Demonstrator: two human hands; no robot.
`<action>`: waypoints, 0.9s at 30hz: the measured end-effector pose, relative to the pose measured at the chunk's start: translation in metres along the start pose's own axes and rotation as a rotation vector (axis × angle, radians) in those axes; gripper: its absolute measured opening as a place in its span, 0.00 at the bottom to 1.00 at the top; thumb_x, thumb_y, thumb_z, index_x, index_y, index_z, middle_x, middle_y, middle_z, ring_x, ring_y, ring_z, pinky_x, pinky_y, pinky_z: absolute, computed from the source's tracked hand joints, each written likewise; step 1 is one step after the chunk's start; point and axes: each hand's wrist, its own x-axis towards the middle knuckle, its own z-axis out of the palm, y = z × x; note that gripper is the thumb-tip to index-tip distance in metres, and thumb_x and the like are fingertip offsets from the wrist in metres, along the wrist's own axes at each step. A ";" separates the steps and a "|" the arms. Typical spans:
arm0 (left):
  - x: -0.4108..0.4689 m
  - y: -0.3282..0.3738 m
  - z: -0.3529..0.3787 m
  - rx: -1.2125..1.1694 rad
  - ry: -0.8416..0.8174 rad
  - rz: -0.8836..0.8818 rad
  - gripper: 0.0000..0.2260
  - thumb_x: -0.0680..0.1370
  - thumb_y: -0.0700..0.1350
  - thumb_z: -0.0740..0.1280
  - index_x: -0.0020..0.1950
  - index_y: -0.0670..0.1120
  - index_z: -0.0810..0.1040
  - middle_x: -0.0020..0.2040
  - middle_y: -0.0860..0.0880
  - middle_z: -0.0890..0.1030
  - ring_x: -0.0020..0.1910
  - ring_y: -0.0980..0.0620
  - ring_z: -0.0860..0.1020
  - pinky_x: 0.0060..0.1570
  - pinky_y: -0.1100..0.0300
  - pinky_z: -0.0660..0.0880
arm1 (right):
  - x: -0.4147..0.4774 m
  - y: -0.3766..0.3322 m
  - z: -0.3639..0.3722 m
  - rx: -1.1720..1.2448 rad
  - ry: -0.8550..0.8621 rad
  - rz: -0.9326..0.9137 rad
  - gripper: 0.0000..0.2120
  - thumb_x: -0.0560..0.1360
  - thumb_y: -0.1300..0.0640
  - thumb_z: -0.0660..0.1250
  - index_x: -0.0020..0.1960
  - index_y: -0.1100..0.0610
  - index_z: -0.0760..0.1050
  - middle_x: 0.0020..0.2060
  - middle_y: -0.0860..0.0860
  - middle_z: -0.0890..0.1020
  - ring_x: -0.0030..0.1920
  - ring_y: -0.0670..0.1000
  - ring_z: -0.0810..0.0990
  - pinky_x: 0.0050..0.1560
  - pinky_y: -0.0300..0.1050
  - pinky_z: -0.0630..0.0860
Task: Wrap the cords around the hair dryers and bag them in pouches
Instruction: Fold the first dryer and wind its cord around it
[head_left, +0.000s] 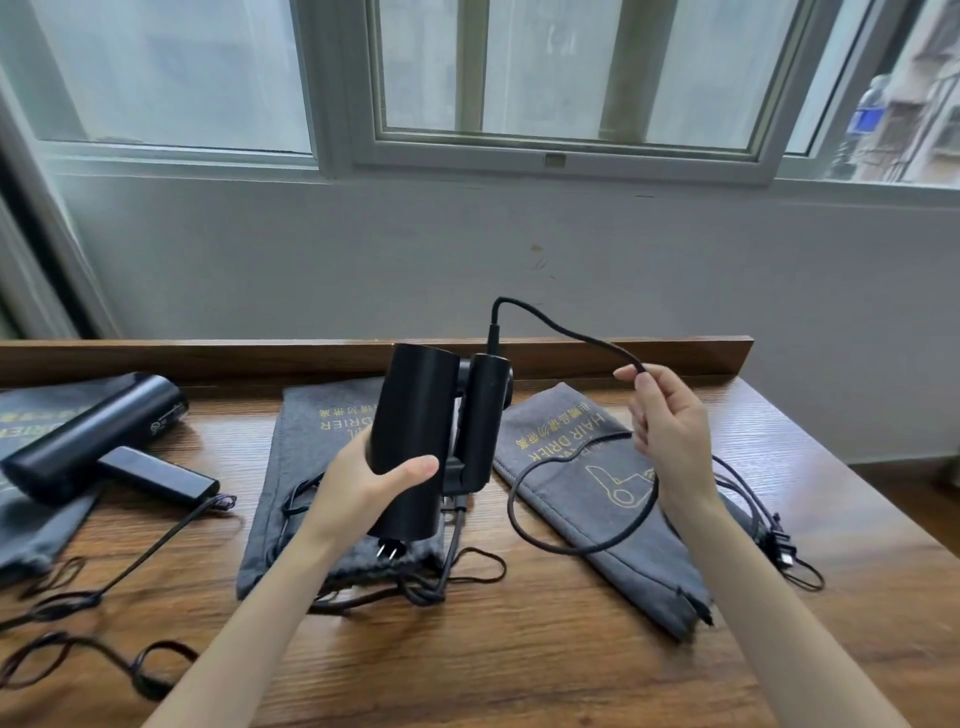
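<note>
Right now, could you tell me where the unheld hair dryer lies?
Head view: the unheld hair dryer lies far left on a grey pouch, left of the hand-held dryer.

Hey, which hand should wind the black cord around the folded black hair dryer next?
The right hand: it pinches the black braided cord near the folded black hair dryer, with slack looping below. The left hand grips the dryer's barrel, so it likely just steadies it.

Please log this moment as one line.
left hand: grips folded black hair dryer | right hand: pinches its loose black cord | grey fabric pouches: flat on table
</note>
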 end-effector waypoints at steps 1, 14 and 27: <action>0.000 -0.003 0.002 0.009 0.007 -0.009 0.27 0.55 0.63 0.69 0.51 0.55 0.76 0.46 0.55 0.82 0.43 0.60 0.81 0.38 0.67 0.74 | -0.001 -0.004 0.001 0.010 -0.036 -0.055 0.13 0.81 0.60 0.55 0.46 0.54 0.77 0.21 0.43 0.63 0.22 0.41 0.58 0.20 0.32 0.56; -0.005 -0.003 0.021 -0.112 -0.033 -0.007 0.28 0.56 0.61 0.70 0.54 0.57 0.73 0.50 0.57 0.80 0.46 0.64 0.79 0.40 0.69 0.75 | -0.030 0.001 0.022 -0.370 -0.384 -0.249 0.08 0.79 0.55 0.60 0.45 0.48 0.77 0.24 0.46 0.67 0.26 0.48 0.62 0.28 0.43 0.58; -0.008 -0.010 0.033 -0.269 0.093 -0.015 0.28 0.57 0.58 0.72 0.56 0.54 0.74 0.52 0.52 0.81 0.51 0.55 0.80 0.52 0.54 0.77 | -0.047 0.007 0.033 -0.349 -0.515 0.016 0.11 0.77 0.59 0.64 0.37 0.57 0.67 0.20 0.48 0.76 0.22 0.43 0.70 0.30 0.34 0.67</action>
